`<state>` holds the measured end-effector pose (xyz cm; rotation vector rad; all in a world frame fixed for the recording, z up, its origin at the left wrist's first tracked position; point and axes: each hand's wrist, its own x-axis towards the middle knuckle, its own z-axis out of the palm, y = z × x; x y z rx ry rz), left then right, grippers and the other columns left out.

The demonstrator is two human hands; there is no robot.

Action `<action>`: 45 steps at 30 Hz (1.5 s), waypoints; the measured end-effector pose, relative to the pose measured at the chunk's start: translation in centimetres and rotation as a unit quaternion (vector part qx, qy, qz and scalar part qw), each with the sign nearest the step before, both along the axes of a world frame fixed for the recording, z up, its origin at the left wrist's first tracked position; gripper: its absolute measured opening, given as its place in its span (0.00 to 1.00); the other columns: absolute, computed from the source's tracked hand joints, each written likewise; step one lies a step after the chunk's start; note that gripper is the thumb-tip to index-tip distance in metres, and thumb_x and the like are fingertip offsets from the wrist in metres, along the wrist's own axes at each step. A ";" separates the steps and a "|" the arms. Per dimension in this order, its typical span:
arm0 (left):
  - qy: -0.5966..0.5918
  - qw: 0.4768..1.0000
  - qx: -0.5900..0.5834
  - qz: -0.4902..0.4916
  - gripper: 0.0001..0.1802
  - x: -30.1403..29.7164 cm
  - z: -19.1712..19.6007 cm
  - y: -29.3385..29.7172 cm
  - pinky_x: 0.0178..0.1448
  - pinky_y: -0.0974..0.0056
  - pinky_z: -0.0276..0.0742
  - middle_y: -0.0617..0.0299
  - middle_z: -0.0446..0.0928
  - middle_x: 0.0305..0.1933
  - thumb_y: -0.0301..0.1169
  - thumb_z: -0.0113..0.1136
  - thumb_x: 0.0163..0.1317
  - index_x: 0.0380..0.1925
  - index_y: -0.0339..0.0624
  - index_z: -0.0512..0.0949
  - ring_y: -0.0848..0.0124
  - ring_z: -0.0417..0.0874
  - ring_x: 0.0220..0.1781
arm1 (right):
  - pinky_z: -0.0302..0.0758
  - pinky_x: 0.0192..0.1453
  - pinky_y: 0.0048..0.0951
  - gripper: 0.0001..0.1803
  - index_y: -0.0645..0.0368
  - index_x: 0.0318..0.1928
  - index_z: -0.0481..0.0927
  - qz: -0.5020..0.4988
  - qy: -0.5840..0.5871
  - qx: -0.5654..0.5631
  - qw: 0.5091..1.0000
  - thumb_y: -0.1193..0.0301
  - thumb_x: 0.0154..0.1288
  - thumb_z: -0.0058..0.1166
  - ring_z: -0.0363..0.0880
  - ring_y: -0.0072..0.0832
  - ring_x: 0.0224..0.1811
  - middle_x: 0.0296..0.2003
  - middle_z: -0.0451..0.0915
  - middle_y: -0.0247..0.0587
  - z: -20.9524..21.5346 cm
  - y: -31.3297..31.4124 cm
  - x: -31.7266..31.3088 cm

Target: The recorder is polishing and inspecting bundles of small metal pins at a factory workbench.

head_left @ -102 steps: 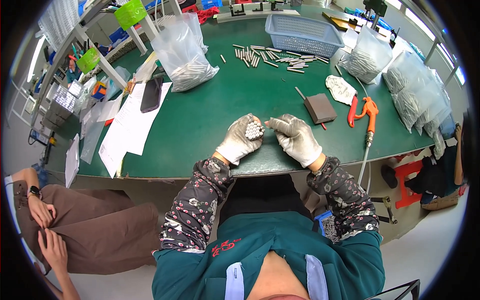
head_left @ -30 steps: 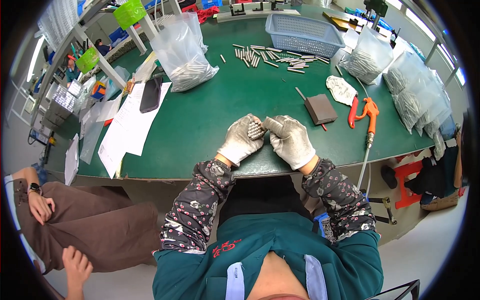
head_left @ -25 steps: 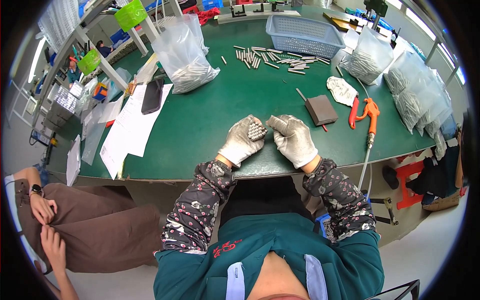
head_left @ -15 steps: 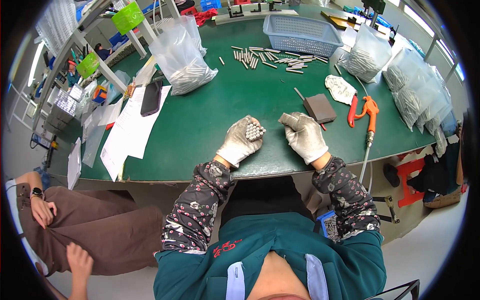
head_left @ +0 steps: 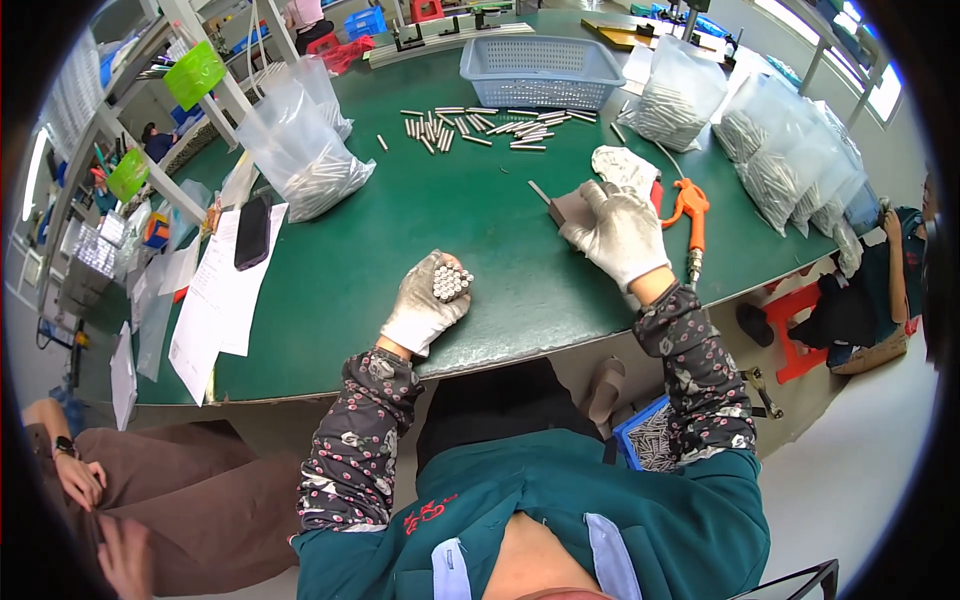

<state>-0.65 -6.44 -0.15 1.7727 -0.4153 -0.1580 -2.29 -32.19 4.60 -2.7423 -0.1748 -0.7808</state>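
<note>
Steel pins [head_left: 452, 283] in snugly curled left hand [head_left: 427, 303], ends facing camera; right hand [head_left: 622, 235] over brown block [head_left: 570, 211], can't tell grip; green tabletop [head_left: 510, 255] below.

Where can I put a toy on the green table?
The table has a big bare patch between the papers, pins, block and left grip. A smaller one lies at its front, right of that grip. Crowded: by the right grip (cloth, air gun); back right (basket, bags).
</note>
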 end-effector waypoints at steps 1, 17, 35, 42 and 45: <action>0.006 1.000 -0.010 -0.002 0.16 0.0 0.0 0.0 0.40 0.71 0.73 0.64 0.72 0.29 0.21 0.62 0.41 0.33 0.40 0.70 0.76 0.74 0.33 | 0.72 0.39 0.40 0.17 0.56 0.37 0.75 -0.032 0.029 -0.029 0.999 0.59 0.50 0.54 0.76 0.43 0.37 0.30 0.77 0.45 0.0 0.0 0.1; -0.063 0.997 0.030 0.017 0.17 0.4 -1.1 0.7 0.39 0.67 0.72 0.61 0.72 0.29 0.22 0.63 0.39 0.31 0.39 0.68 0.70 0.74 0.31 | 0.73 0.44 0.37 0.11 0.49 0.35 0.81 -0.146 0.038 -0.043 0.988 0.63 0.54 0.47 0.77 0.39 0.39 0.32 0.79 0.42 -0.4 -8.1 4.5; -0.027 1.000 0.001 0.003 0.22 -0.3 -0.5 0.9 0.52 0.71 0.69 0.66 0.72 0.29 0.12 0.56 0.40 0.39 0.37 0.67 0.79 0.74 0.32 | 0.72 0.48 0.29 0.17 0.53 0.41 0.81 -0.402 0.159 0.083 0.898 0.62 0.52 0.48 0.79 0.38 0.42 0.38 0.80 0.45 -1.4 -26.3 -0.5; 0.005 1.000 -0.005 -0.004 0.21 -0.7 0.4 0.3 0.65 0.66 0.57 0.67 0.73 0.29 0.13 0.57 0.40 0.36 0.40 0.66 0.78 0.74 0.33 | 0.74 0.43 0.38 0.11 0.49 0.37 0.80 -0.299 0.074 -0.016 0.951 0.64 0.56 0.46 0.77 0.41 0.39 0.34 0.79 0.42 -0.1 -17.0 -0.9; 0.027 0.999 -0.022 0.006 0.21 -0.8 0.1 0.9 0.64 0.65 0.59 0.66 0.73 0.29 0.14 0.57 0.40 0.36 0.39 0.67 0.77 0.74 0.34 | 0.74 0.40 0.38 0.12 0.51 0.37 0.79 -0.189 0.073 -0.028 0.979 0.62 0.56 0.47 0.78 0.41 0.36 0.31 0.79 0.44 -0.1 -11.7 1.1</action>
